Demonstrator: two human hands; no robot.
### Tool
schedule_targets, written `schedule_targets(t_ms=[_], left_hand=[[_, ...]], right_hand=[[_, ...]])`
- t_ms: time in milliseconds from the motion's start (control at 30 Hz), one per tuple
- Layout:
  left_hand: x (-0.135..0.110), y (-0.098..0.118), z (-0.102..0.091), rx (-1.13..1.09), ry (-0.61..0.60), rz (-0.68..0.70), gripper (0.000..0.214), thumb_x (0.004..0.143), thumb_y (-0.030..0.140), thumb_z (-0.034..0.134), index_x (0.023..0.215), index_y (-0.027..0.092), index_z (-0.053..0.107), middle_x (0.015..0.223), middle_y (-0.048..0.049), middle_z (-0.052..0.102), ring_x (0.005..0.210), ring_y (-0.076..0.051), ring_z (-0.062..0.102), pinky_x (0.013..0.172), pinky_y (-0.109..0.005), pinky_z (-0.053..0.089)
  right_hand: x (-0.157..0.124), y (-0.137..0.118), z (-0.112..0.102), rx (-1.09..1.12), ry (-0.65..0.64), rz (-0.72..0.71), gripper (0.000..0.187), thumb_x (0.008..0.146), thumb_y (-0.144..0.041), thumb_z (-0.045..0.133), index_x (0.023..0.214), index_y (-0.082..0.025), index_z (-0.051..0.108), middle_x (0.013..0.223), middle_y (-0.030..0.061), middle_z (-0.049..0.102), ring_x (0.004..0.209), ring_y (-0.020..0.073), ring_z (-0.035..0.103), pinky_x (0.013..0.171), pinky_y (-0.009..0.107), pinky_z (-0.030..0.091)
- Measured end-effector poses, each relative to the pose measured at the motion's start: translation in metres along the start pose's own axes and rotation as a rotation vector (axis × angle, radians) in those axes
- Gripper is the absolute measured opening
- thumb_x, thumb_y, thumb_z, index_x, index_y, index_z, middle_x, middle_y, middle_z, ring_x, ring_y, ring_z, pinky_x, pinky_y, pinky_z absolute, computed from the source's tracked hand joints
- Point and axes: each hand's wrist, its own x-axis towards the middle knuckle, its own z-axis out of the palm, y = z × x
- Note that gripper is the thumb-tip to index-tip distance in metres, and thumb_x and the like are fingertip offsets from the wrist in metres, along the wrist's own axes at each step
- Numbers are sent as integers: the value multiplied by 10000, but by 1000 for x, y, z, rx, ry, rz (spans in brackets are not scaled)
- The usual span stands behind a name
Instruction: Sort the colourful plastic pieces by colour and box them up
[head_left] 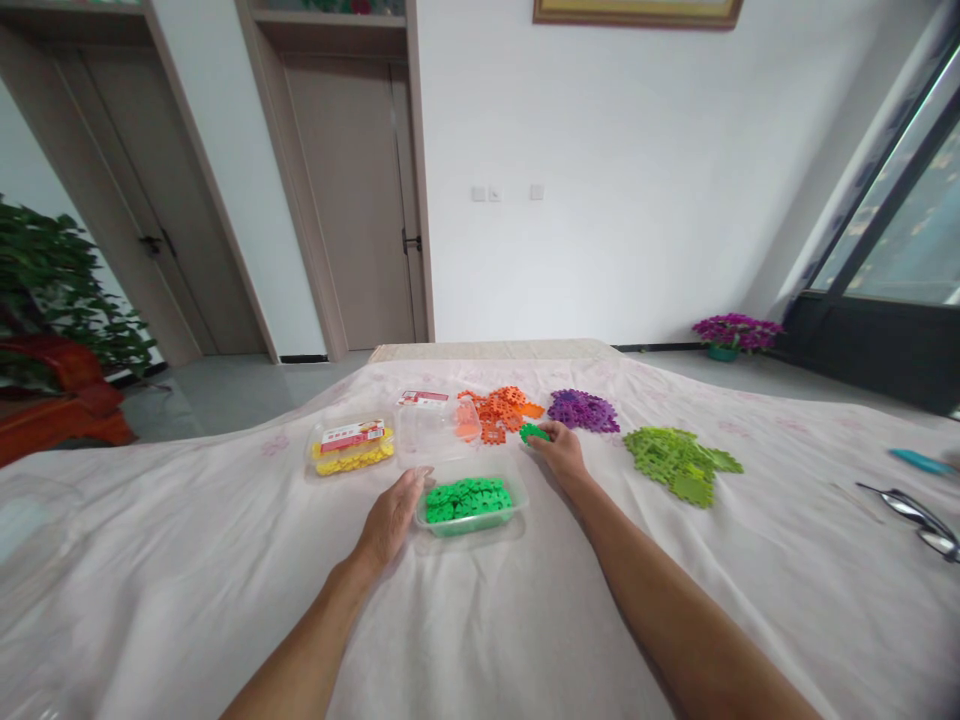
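A clear plastic tub [517,497] full of dark green snap-together pieces [468,498] sits on the cloth in front of me. My left hand [392,517] rests against the tub's left side, fingers loosely spread. My right hand [559,449] lies just beyond the tub, fingers closed on a few dark green pieces [533,433]. Right behind that hand lie an orange pile [501,409] and a purple pile [583,410].
A lime green pile [679,462] lies to the right. A lidded tub of yellow pieces [352,447] and a clear tub with some orange pieces [437,424] stand left. Glasses [919,520] and a teal object [922,461] lie at far right.
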Motion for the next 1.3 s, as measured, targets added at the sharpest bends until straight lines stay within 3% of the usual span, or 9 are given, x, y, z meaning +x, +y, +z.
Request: schedule_targets(t_ms=[133, 267, 367, 533, 667, 833, 967, 1133, 1300], left_hand=[[1, -3, 0, -14, 0, 5, 552, 976, 529, 360, 1319, 171, 602, 1352, -111, 631, 1310, -235, 537, 1151, -374, 350], [0, -3, 0, -36, 22, -6, 548, 959, 549, 403, 1292, 176, 626, 1351, -108, 633, 1315, -247, 533, 1155, -389, 341], [-1, -3, 0, -48, 19, -6, 551, 961, 551, 403, 1313, 183, 614, 1349, -105, 634, 1300, -248, 545, 1152, -395, 342], [-1, 0, 0, -69, 39, 22, 511, 965, 534, 402, 1273, 201, 637, 1364, -109, 617, 1331, -238, 510, 1169, -382, 311], [-2, 4, 2, -128, 193, -13, 485, 941, 518, 469, 1287, 207, 608, 1393, -119, 587, 1274, -240, 545, 1109, -385, 373], [4, 5, 2, -306, 374, -137, 460, 852, 446, 615, 1254, 222, 624, 1370, -106, 598, 1063, -213, 647, 906, -331, 491], [17, 0, -3, -464, 386, -188, 463, 801, 403, 669, 1231, 230, 659, 1337, -83, 624, 1066, -196, 654, 855, -284, 493], [28, -9, -5, -613, 379, -189, 476, 758, 441, 741, 1173, 211, 700, 1354, -102, 615, 1089, -212, 654, 872, -306, 515], [27, -9, -4, -677, 463, -152, 478, 704, 503, 790, 1048, 175, 736, 1247, -123, 671, 1030, -207, 672, 791, -290, 543]], right_hand=[[-18, -28, 7, 368, -129, 97, 392, 585, -427, 805, 841, -176, 645, 692, -8, 649, 573, 124, 517, 523, 243, 377], [-37, -70, 15, 409, -387, 62, 412, 579, -393, 839, 892, -173, 685, 786, 15, 698, 625, 125, 570, 524, 225, 389], [-43, -83, 15, 348, -420, 21, 431, 660, -427, 786, 999, -174, 705, 907, 47, 724, 734, 156, 626, 575, 238, 445], [-40, -46, 3, 145, -155, 51, 384, 743, -435, 643, 1007, -162, 696, 867, 61, 720, 757, 198, 652, 596, 278, 483], [-39, -12, -3, -77, -51, -17, 301, 753, -340, 583, 974, -189, 721, 882, 70, 745, 816, 229, 673, 699, 322, 503], [-42, -6, 0, -234, -114, -136, 264, 770, -267, 544, 943, -206, 734, 943, 54, 756, 898, 218, 680, 841, 321, 483], [-43, -8, 2, -286, -131, -147, 259, 782, -249, 537, 942, -205, 736, 962, 53, 758, 914, 211, 682, 848, 310, 473], [-42, -7, 2, -301, -153, -159, 244, 778, -233, 541, 930, -214, 731, 944, 39, 759, 910, 206, 683, 826, 299, 473], [-42, -7, 1, -266, -154, -153, 244, 775, -240, 534, 924, -214, 726, 936, 36, 758, 900, 202, 681, 828, 297, 475]])
